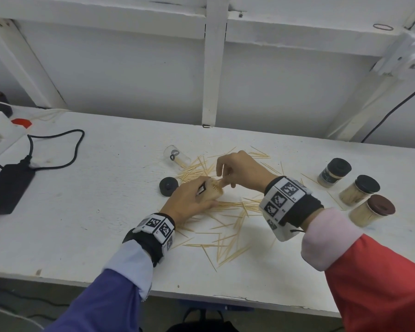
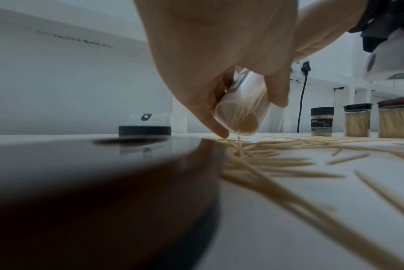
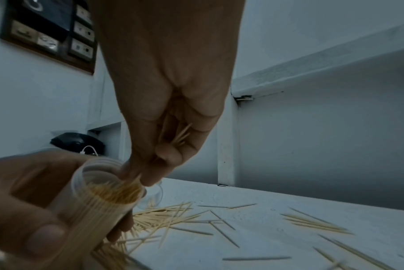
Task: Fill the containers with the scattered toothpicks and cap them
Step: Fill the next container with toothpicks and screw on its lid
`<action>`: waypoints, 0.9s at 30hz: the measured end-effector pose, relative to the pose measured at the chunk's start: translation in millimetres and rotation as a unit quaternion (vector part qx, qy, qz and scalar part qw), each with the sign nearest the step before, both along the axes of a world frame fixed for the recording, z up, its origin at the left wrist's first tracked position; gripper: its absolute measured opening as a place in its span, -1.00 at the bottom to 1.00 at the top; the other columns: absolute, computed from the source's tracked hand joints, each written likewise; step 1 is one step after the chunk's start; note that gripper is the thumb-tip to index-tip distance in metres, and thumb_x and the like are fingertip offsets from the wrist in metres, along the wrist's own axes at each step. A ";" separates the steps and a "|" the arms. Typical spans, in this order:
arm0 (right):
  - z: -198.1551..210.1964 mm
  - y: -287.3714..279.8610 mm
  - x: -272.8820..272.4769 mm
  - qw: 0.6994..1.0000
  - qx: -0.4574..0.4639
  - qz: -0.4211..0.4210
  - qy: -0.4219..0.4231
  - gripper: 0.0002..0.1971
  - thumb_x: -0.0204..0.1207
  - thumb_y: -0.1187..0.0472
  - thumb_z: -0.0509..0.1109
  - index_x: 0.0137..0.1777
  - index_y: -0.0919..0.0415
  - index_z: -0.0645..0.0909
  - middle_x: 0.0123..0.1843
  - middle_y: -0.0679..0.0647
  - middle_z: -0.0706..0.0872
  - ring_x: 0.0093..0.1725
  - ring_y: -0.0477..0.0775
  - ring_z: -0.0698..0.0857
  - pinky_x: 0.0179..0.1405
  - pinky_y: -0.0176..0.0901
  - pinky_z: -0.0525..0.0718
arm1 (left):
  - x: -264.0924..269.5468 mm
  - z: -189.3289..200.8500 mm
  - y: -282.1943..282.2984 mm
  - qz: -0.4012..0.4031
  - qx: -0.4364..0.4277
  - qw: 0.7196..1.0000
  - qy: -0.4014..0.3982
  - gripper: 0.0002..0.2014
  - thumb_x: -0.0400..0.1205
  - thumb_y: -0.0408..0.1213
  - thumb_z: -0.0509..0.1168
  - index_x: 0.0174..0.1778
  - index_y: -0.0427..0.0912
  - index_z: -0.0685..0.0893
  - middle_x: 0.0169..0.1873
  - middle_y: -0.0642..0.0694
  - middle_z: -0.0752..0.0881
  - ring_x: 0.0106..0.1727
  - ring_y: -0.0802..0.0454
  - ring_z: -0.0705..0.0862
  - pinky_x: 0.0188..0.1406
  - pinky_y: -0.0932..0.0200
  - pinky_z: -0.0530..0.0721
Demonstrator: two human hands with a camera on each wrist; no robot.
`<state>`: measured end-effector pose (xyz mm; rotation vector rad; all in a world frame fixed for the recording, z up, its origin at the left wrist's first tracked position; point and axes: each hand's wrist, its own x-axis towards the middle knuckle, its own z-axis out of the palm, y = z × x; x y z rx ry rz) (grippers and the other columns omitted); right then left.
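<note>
- Far left on the white tabletop, a black power brick and its cable sit well clear of the action.
- Moving in: a loose black round cap waits just beside the left hand, with an empty clear plastic jar lying on its side behind it.
- The left hand's grip wraps the clear plastic container, tilted, mouth toward the right hand — light, smooth-walled, likely slippery, so holding mid-body looks wise.
- The right hand, wrist arched above, pinches a small bunch of thin wooden toothpicks at the mouth; stiff, featherlight, easily snapped.
- Scattered toothpicks litter the middle.
- Far right, three capped, filled jars stand together.
</note>
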<state>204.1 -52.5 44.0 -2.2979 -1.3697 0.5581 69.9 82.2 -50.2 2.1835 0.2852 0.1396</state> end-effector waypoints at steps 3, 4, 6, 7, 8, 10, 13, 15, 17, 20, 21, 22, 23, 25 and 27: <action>1.2 2.1 1.8 0.999 0.006 -0.009 0.043 -0.92 0.35 0.36 0.61 -0.21 0.32 0.76 -0.44 0.07 0.74 -0.54 -0.17 0.64 -0.50 -0.43 0.52 | -0.7 2.2 -0.9 -0.001 -0.002 1.000 -0.005 -0.36 0.37 0.27 0.43 0.33 0.10 0.56 0.04 0.18 0.71 0.09 0.26 0.65 0.10 0.13 0.64; 1.7 2.9 2.5 0.997 0.012 -0.016 0.070 -0.92 0.36 0.36 0.61 -0.18 0.33 0.77 -0.45 0.05 0.73 -0.54 -0.19 0.64 -0.51 -0.42 0.54 | -1.1 2.4 -0.8 -0.002 -0.003 1.000 -0.006 -0.38 0.38 0.26 0.43 0.32 0.11 0.56 0.03 0.19 0.71 0.07 0.27 0.64 0.08 0.15 0.63; 2.9 3.9 5.0 0.991 0.018 -0.030 0.127 -0.89 0.40 0.37 0.58 -0.09 0.37 0.78 -0.40 0.06 0.75 -0.46 -0.13 0.70 -0.44 -0.35 0.64 | -1.0 3.1 -1.0 -0.002 -0.004 1.000 -0.007 -0.43 0.42 0.19 0.48 0.32 0.11 0.56 0.02 0.20 0.70 0.05 0.30 0.64 0.06 0.18 0.62; 3.8 4.3 6.3 0.988 0.016 -0.034 0.148 -0.87 0.43 0.38 0.55 -0.04 0.39 0.77 -0.36 0.08 0.76 -0.39 -0.06 0.75 -0.39 -0.31 0.68 | -0.6 3.3 -0.9 0.001 -0.004 1.000 -0.007 -0.43 0.44 0.15 0.51 0.34 0.10 0.56 0.03 0.22 0.70 0.06 0.33 0.63 0.06 0.22 0.61; 4.0 4.8 8.3 0.986 0.012 -0.038 0.163 -0.86 0.46 0.39 0.52 -0.01 0.41 0.76 -0.32 0.11 0.77 -0.32 0.00 0.77 -0.36 -0.28 0.72 | -0.3 3.8 -1.0 0.006 -0.003 1.000 -0.007 -0.43 0.45 0.11 0.53 0.35 0.09 0.56 0.03 0.24 0.69 0.06 0.36 0.62 0.04 0.30 0.58; 5.2 4.6 11.2 0.985 0.002 -0.039 0.169 -0.86 0.52 0.45 0.44 0.05 0.41 0.74 -0.22 0.17 0.79 -0.25 0.04 0.79 -0.30 -0.26 0.75 | 0.4 4.6 -1.5 0.015 0.002 1.000 -0.008 -0.41 0.46 0.06 0.55 0.38 0.06 0.55 -0.01 0.30 0.65 0.02 0.48 0.58 -0.06 0.52 0.46; 6.4 3.1 11.5 0.989 -0.006 -0.036 0.142 -0.77 0.50 0.57 0.35 0.04 0.35 0.74 -0.11 0.20 0.79 -0.17 0.10 0.82 -0.16 -0.16 0.79 | 1.1 4.0 -1.8 0.016 0.004 1.000 -0.013 -0.42 0.47 0.01 0.55 0.39 0.02 0.56 -0.04 0.32 0.63 -0.01 0.58 0.55 -0.11 0.62 0.42; 5.8 2.7 8.6 0.993 0.005 -0.038 0.112 -0.77 0.47 0.59 0.35 -0.04 0.32 0.74 -0.14 0.18 0.78 -0.21 0.07 0.82 -0.15 -0.17 0.80 | 1.2 4.4 -1.9 0.015 0.001 1.000 -0.012 -0.44 0.48 -0.01 0.55 0.37 0.00 0.56 -0.05 0.31 0.63 -0.01 0.59 0.55 -0.10 0.63 0.42; 3.8 4.6 4.4 0.997 0.019 -0.033 0.073 -0.77 0.43 0.62 0.36 -0.09 0.33 0.72 -0.21 0.18 0.79 -0.32 -0.02 0.80 -0.25 -0.26 0.78 | 0.9 5.6 -2.8 0.011 -0.002 1.000 -0.011 -0.45 0.48 -0.03 0.55 0.36 0.00 0.56 -0.03 0.32 0.64 0.02 0.60 0.55 -0.08 0.63 0.42; -2.0 8.4 -0.4 0.999 0.036 -0.023 0.031 -0.76 0.36 0.64 0.35 -0.15 0.34 0.70 -0.31 0.16 0.78 -0.43 -0.05 0.76 -0.35 -0.24 0.77 | 0.0 6.2 -4.4 0.005 -0.004 1.000 -0.010 -0.44 0.47 -0.03 0.56 0.36 0.01 0.56 0.02 0.25 0.67 0.03 0.54 0.57 -0.06 0.62 0.43; -3.6 9.2 -1.9 0.999 0.040 -0.022 0.022 -0.77 0.35 0.62 0.35 -0.16 0.33 0.70 -0.34 0.14 0.78 -0.44 -0.05 0.75 -0.37 -0.21 0.76 | 0.0 6.3 -4.6 0.004 -0.004 1.000 -0.009 -0.45 0.46 -0.03 0.56 0.35 0.02 0.56 0.02 0.20 0.69 0.03 0.51 0.58 -0.06 0.61 0.44; -4.5 9.4 -3.1 0.999 0.040 -0.022 0.016 -0.79 0.34 0.60 0.38 -0.17 0.32 0.71 -0.35 0.11 0.78 -0.45 -0.09 0.74 -0.39 -0.22 0.74 | 0.1 6.5 -4.6 0.004 -0.003 1.000 -0.006 -0.46 0.46 -0.03 0.56 0.34 0.05 0.56 0.02 0.17 0.70 0.02 0.48 0.59 -0.08 0.59 0.44; -5.5 9.3 -3.8 0.999 0.040 -0.023 0.011 -0.82 0.34 0.56 0.43 -0.17 0.30 0.72 -0.36 0.07 0.78 -0.45 -0.17 0.72 -0.40 -0.28 0.69 | 0.1 6.9 -4.7 0.005 -0.002 1.000 -0.004 -0.47 0.47 -0.02 0.56 0.33 0.07 0.56 0.01 0.16 0.70 0.01 0.46 0.59 -0.09 0.58 0.45; -7.1 8.2 -3.8 0.997 0.063 -0.035 0.021 -0.88 0.35 0.45 0.52 -0.16 0.26 0.74 -0.35 0.04 0.79 -0.43 -0.23 0.69 -0.40 -0.33 0.63 | -0.1 7.9 -4.6 0.011 -0.004 1.000 -0.004 -0.49 0.47 -0.01 0.56 0.30 0.10 0.56 0.00 0.19 0.70 0.01 0.45 0.60 -0.10 0.56 0.45; -9.3 5.4 -3.4 0.989 0.111 -0.077 0.062 -0.93 0.45 0.31 0.52 -0.08 0.25 0.75 -0.21 0.05 0.81 -0.29 -0.10 0.73 -0.28 -0.20 0.69 | -0.7 9.0 -4.8 0.022 -0.008 1.000 -0.012 -0.50 0.46 -0.01 0.56 0.29 0.10 0.57 -0.01 0.25 0.68 0.03 0.48 0.59 -0.09 0.58 0.44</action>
